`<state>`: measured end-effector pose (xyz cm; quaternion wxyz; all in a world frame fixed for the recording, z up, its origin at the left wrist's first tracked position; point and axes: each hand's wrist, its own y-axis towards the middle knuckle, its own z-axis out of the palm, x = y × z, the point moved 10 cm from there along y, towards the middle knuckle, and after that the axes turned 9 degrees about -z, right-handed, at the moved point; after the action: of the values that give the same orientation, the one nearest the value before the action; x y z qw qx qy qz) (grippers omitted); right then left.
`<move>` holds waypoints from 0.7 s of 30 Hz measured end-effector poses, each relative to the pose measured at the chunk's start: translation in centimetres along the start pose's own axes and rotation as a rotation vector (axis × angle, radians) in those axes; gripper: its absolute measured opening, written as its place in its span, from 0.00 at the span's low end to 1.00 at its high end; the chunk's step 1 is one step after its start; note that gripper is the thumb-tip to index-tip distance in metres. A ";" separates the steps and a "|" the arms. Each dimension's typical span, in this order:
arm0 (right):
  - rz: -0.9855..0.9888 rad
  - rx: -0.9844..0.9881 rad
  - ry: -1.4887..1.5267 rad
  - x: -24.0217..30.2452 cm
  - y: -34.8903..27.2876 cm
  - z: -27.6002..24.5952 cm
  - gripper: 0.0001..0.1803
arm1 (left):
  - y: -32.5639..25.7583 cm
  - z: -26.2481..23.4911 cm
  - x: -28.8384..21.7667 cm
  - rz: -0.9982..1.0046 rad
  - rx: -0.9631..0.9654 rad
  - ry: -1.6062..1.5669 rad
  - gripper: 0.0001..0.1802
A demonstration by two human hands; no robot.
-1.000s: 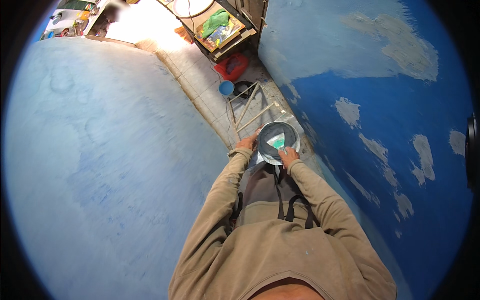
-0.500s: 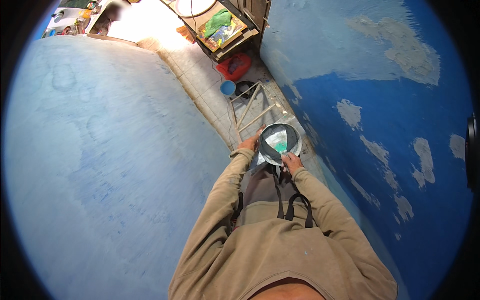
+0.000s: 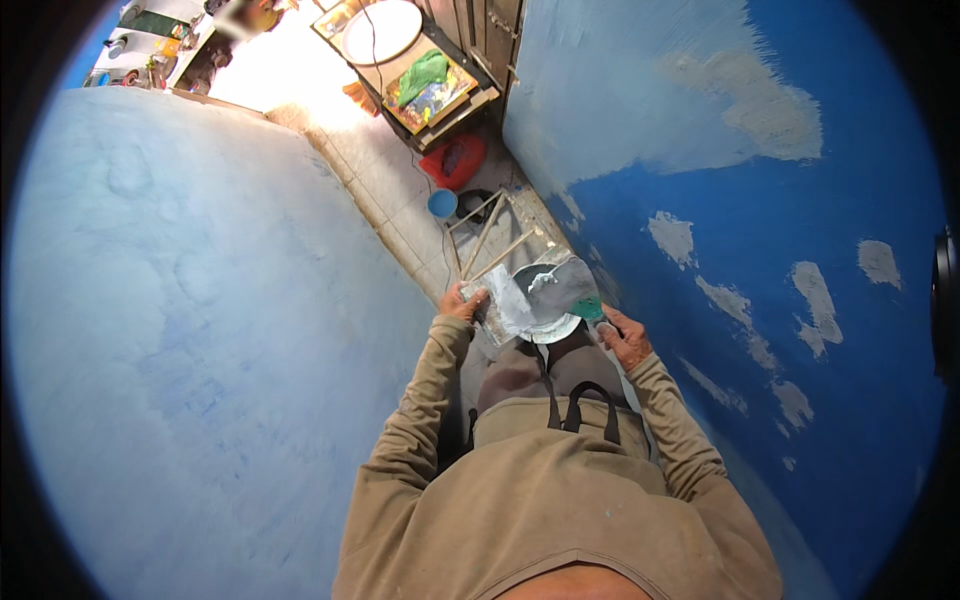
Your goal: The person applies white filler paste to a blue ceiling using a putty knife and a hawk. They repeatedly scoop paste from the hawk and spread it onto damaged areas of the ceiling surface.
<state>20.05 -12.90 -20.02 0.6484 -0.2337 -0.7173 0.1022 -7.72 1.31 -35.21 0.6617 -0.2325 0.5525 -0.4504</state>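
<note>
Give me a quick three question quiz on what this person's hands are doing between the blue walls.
1. True or false: the left hand grips the pan by its rim.
2. Which hand holds the green-handled trowel? A) left B) right
3. What red thing lies on the floor ahead?

Key:
1. False; it holds a flat putty-smeared board.
2. B, the right hand.
3. A red bag.

We're looking down btw two blue walls: left hand (image 3: 462, 300) grips a flat putty-smeared blade (image 3: 505, 305), right hand (image 3: 625, 338) w/ a green-handled trowel (image 3: 570, 290) over a round pan (image 3: 545, 325). Wooden ladder (image 3: 490, 240) below.
</note>
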 end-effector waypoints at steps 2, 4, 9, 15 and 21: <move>-0.339 -0.025 -0.215 8.5 0.3 -1.4 0.24 | -1.5 3.9 -3.1 -0.001 0.056 -0.155 0.21; -0.522 -0.063 -0.399 14.6 -0.4 -2.4 0.28 | -3.9 8.3 -7.1 0.004 0.128 -0.259 0.21; -0.821 -0.175 -0.792 21.7 -1.8 -3.5 0.30 | -7.9 14.5 -14.6 0.146 0.231 -0.295 0.21; -0.868 -0.352 -1.013 24.0 -2.6 -3.8 0.28 | -12.5 16.5 -20.7 0.425 0.229 -0.315 0.20; -0.815 -0.466 -1.006 23.4 -2.3 -4.9 0.24 | -16.1 17.3 -21.9 0.514 0.166 -0.252 0.19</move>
<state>23.23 -4.77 2.36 0.1563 -0.0028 -0.9650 -0.2108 3.45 8.90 -5.90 0.8343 -0.0842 0.4678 -0.2794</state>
